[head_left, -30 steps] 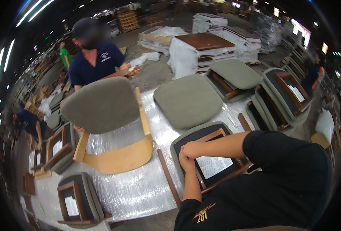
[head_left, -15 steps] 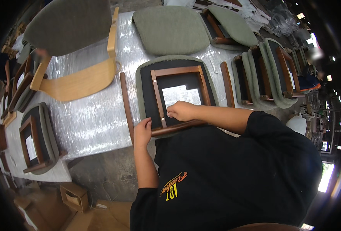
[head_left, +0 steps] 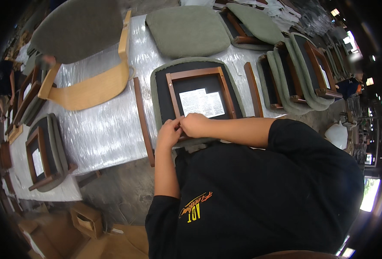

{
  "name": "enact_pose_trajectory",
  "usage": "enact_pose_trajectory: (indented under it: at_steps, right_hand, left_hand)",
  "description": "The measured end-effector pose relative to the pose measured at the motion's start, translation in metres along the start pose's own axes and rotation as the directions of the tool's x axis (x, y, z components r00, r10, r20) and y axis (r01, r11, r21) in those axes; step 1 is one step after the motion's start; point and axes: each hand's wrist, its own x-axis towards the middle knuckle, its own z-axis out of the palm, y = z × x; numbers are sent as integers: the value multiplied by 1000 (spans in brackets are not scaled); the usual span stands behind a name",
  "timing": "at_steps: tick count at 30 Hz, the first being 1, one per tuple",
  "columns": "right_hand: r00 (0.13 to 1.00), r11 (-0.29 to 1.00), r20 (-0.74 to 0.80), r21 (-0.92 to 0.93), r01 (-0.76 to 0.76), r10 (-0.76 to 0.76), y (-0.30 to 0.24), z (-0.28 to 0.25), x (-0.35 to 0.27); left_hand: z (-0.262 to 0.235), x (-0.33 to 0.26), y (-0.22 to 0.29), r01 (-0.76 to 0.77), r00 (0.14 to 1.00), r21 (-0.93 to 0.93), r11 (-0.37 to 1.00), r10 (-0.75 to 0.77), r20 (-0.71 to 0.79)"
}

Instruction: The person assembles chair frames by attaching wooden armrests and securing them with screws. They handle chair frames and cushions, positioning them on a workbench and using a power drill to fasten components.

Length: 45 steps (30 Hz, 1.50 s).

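An upturned seat cushion (head_left: pixel 161 93) with a black underside and grey-green fabric edge lies in front of me. On it is a dark brown wooden frame (head_left: pixel 195 74), with white printed labels (head_left: pixel 199 103) inside. My left hand (head_left: pixel 168 134) and my right hand (head_left: pixel 195 125) meet over the frame's near left corner. My right hand is closed, its fingertips turned toward the left hand's bent, pinching fingers. Whatever sits between their fingertips is too small or hidden to make out. Both hands cover part of the frame's left and near rails.
Loose brown wooden strips (head_left: pixel 142 121) flank the cushion on the plastic-wrapped table (head_left: pixel 100 138). A pale wooden chair part (head_left: pixel 87 93) with a grey back lies left. Another cushion (head_left: pixel 186 32) lies beyond; several framed seats (head_left: pixel 303 77) stand right. A cardboard box (head_left: pixel 85 220) sits below.
My left hand has come up and right from the frame's near corner to meet the right hand. My right hand has shifted slightly left. The view has moved a little.
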Motion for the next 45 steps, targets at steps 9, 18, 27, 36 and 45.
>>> enact_pose_trajectory:
  at_steps: [9,18,27,36,45]
  right_hand:
    - [931,855,165,-369,365,-326,-1,-26,31]
    - [987,981,-54,133,-140,149,10,-27,-11]
    - [967,938,-103,-285,198,-235,-21,9,22]
    - [957,996,-279,-2,85,-82,30,-7,-8]
    - [324,620,-529,686,-380,784,250,-3,-113]
  left_hand:
    - [29,33,-32,18,998,117,993,-26,64]
    - [24,33,-21,-24,992,144,989,5,129]
    - [32,32,-41,-148,988,49,988,145,62]
    - [18,33,5,102,982,-85,991,-86,171]
    - [21,147,33,-271,909,488,830,388,-154]
